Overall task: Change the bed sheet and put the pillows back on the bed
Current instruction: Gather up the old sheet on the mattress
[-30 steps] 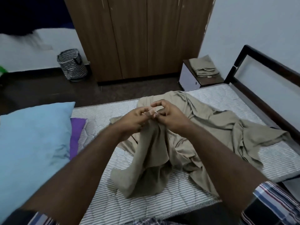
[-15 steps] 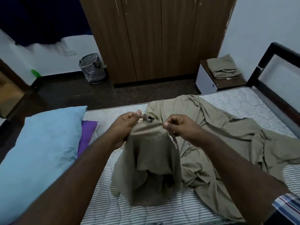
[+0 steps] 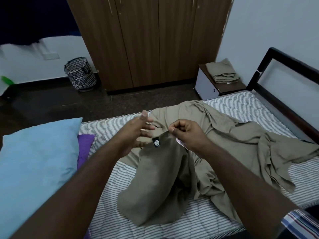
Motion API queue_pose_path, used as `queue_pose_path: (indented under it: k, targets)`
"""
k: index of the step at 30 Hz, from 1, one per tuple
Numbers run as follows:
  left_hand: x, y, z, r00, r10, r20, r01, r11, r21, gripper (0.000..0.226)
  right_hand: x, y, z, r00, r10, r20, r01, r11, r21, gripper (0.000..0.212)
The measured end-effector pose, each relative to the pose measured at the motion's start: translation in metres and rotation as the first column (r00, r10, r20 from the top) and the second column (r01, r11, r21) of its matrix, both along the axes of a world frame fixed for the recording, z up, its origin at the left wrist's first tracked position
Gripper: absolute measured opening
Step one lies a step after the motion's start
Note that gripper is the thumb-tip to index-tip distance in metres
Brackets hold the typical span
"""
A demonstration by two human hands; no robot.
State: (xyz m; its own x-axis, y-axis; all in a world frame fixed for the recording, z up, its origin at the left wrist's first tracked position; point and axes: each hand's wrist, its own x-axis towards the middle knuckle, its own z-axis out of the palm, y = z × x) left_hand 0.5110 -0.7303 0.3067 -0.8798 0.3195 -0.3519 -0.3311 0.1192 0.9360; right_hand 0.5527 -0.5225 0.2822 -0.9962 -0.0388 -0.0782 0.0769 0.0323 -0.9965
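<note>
Bare striped mattress (image 3: 238, 104) lies open along the far edge and toward the headboard (image 3: 283, 80), which walls off the right side. A crumpled khaki sheet (image 3: 233, 144) covers the middle and right of the bed, hanging in a fold from the right hand (image 3: 185, 135). The left hand (image 3: 136, 133), fingers spread, hovers just beside that fold. A blue pillow (image 3: 38, 163) blocks the left end, with open striped mattress between pillow and sheet.
</note>
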Motion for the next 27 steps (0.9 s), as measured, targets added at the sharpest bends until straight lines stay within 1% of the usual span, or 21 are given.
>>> queue_pose_path:
  k: [1,2,3,4,6,7,8,9,11,12,13,15,16,17,18,20,21,23,24,25,27]
  targets:
    - [0.002,-0.004,-0.007,0.992,-0.115,0.046,0.116,0.993,-0.019,0.067,-0.001,-0.005,0.002,1.0,-0.02,0.0,0.02,0.999,-0.028,0.014]
    - [0.005,-0.007,-0.015,0.975,-0.213,0.064,0.215,0.976,-0.026,0.074,-0.003,-0.01,0.004,1.0,-0.03,-0.007,0.029,0.999,-0.039,0.016]
    - [0.007,-0.008,-0.02,0.959,-0.277,0.052,0.278,0.96,-0.013,0.071,-0.005,-0.014,0.007,0.999,-0.033,-0.018,0.032,0.999,-0.034,0.016]
    - [0.008,-0.009,-0.025,0.957,-0.291,0.022,0.291,0.957,0.007,0.061,-0.007,-0.017,0.009,0.999,-0.038,-0.025,0.037,0.999,-0.017,0.015]
    - [0.007,-0.008,-0.026,0.964,-0.265,-0.038,0.266,0.963,0.051,0.04,-0.008,-0.02,0.01,0.998,-0.058,-0.027,0.058,0.998,0.003,0.01]
    - [0.007,-0.008,-0.026,0.963,-0.26,-0.065,0.264,0.963,0.059,0.035,-0.008,-0.02,0.009,0.997,-0.071,-0.027,0.07,0.998,-0.003,0.008]
    - [0.004,-0.01,-0.028,0.959,-0.269,-0.092,0.274,0.96,0.049,0.037,-0.008,-0.02,0.008,0.996,-0.083,-0.024,0.083,0.996,-0.01,0.007]
    - [0.003,-0.013,-0.029,0.949,-0.294,-0.112,0.298,0.955,0.019,0.049,-0.007,-0.02,0.008,0.995,-0.096,-0.022,0.096,0.995,-0.013,0.007]
    - [0.005,-0.015,-0.032,0.903,-0.396,-0.167,0.383,0.918,-0.104,0.082,-0.007,-0.021,0.007,0.992,-0.127,-0.019,0.127,0.992,0.002,0.007]
    - [0.007,-0.013,-0.035,0.876,-0.431,-0.217,0.404,0.901,-0.157,0.089,-0.008,-0.022,0.006,0.99,-0.14,-0.014,0.14,0.99,0.0,0.007]
    - [0.008,-0.01,-0.039,0.858,-0.414,-0.303,0.377,0.909,-0.176,0.085,-0.008,-0.023,0.007,0.989,-0.147,-0.001,0.147,0.989,-0.019,0.006]
    - [0.004,-0.003,-0.046,0.863,-0.231,-0.449,0.194,0.973,-0.128,0.053,-0.009,-0.024,0.008,0.989,-0.141,0.035,0.143,0.987,-0.079,0.004]
    - [0.001,-0.002,-0.045,0.867,-0.145,-0.477,0.104,0.988,-0.111,0.036,-0.009,-0.022,0.008,0.99,-0.132,0.048,0.136,0.987,-0.09,0.008]
    - [-0.003,-0.002,-0.043,0.869,-0.083,-0.488,0.041,0.995,-0.096,0.023,-0.007,-0.019,0.01,0.992,-0.113,0.059,0.118,0.989,-0.091,0.014]
    - [-0.006,-0.002,-0.04,0.87,-0.038,-0.492,-0.001,0.997,-0.079,0.016,-0.006,-0.015,0.009,0.994,-0.09,0.069,0.095,0.993,-0.075,0.02]
    - [-0.011,-0.003,-0.033,0.874,0.016,-0.486,-0.045,0.998,-0.05,0.013,-0.002,-0.006,0.003,0.995,-0.025,0.099,0.023,1.0,0.018,0.03]
    - [-0.012,-0.002,-0.028,0.876,0.035,-0.482,-0.057,0.998,-0.031,0.015,0.0,-0.003,-0.001,0.993,0.02,0.113,-0.03,0.996,0.09,0.031]
    - [-0.014,0.002,-0.017,0.879,0.077,-0.47,-0.069,0.997,0.035,0.019,0.004,0.002,-0.015,0.985,0.103,0.14,-0.137,0.955,0.261,0.02]
    - [-0.015,0.006,-0.012,0.881,0.086,-0.465,-0.061,0.996,0.069,0.02,0.006,0.003,-0.024,0.98,0.117,0.162,-0.168,0.922,0.35,0.01]
    - [-0.016,0.009,-0.008,0.879,0.084,-0.47,-0.045,0.994,0.095,0.02,0.008,0.004,-0.031,0.977,0.119,0.179,-0.186,0.883,0.431,0.006]
    - [-0.018,0.015,-0.001,0.857,0.084,-0.509,-0.033,0.994,0.108,0.021,0.014,0.007,-0.049,0.977,0.091,0.194,-0.192,0.777,0.6,0.028]
